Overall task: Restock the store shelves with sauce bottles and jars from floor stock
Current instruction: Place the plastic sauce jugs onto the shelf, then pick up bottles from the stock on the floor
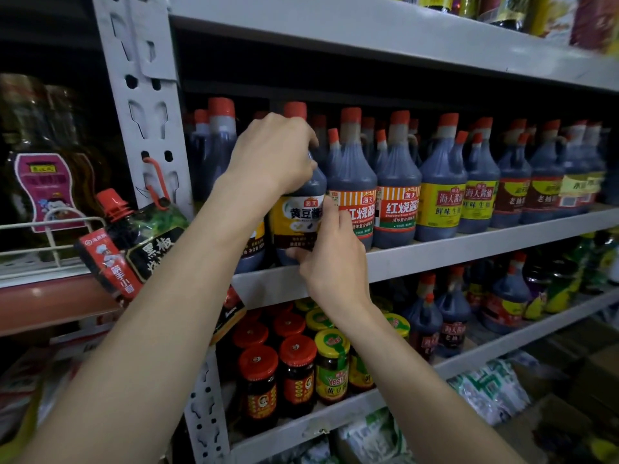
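Your left hand (274,155): curled over the shoulder of the soy sauce bottle (301,216), fingers wrapped just under its neck, gripping from above.
Your right hand (330,259): thumb laid on the right edge of the label, fingers hooked round the bottle's lower body near the base, so it grips too.
Bottle, look: tall, dark plastic, filled with near-black sauce; a red cap (295,110) shows above your left knuckles. The label is yellow and white with a small red brand mark at the top and large dark Chinese characters across the middle, and a dark brown band below.
Bottle, place: upright, to the right of the grey upright post (147,105), at the front edge of the middle shelf (469,249). One other red-capped bottle (219,142) stands between it and the post. You cannot tell whether its base rests fully on the board, as your fingers hide it.
Further right of the post: touching the held bottle, striped-label bottles (398,209) in red and white, then yellow-label bottles (442,205), all dark with red caps, in a row.
Right of the post, shelf below: red-lidded jars (296,373) beside a yellow-lidded jar (332,366).
On the post: a dark sauce pouch (134,242) hangs tilted from a red hook.
Left of the post: a large bottle with a pink label (43,185).
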`<state>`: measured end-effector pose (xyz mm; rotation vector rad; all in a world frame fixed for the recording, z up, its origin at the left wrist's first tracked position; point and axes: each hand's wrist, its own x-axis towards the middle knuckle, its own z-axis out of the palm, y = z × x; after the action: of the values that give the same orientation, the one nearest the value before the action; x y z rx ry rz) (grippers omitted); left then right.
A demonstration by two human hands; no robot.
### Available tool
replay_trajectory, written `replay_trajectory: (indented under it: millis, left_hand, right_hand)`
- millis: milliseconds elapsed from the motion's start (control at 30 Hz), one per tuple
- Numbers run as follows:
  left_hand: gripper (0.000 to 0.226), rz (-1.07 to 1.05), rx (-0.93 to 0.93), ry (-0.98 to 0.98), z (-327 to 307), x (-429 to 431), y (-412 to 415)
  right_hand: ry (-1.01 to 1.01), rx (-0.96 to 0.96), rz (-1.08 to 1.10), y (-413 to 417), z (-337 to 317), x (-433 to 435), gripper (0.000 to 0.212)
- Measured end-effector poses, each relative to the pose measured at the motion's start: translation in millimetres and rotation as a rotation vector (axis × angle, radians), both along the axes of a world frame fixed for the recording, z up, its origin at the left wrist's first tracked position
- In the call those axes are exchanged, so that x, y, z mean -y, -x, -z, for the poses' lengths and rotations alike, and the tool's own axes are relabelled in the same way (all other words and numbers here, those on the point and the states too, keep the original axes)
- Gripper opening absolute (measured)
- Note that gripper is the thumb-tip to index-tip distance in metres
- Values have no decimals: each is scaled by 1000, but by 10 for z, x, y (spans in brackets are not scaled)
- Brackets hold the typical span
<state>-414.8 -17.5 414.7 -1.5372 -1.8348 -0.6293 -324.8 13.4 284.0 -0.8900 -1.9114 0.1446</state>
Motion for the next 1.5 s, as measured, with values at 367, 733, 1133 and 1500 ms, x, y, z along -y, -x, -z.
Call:
replay_trajectory:
  millis: [367, 733, 1133, 1500]
  left_hand:
    - [16, 804, 192, -471, 1190, 65, -1469]
    - [16, 1066, 600, 833, 3964, -992, -4288]
    - [52, 863, 160, 1468, 6755, -1187, -4946]
    - [32, 685, 951, 1294, 7098, -1435, -4955]
  right_hand:
    - [-17, -170, 258, -2151, 616, 135, 18]
    - [1090, 250, 625, -5719, 2755, 254, 18]
    - [1244, 641, 169, -5825, 5034, -49, 65]
    - [1139, 401, 454, -5694, 5495, -64, 30]
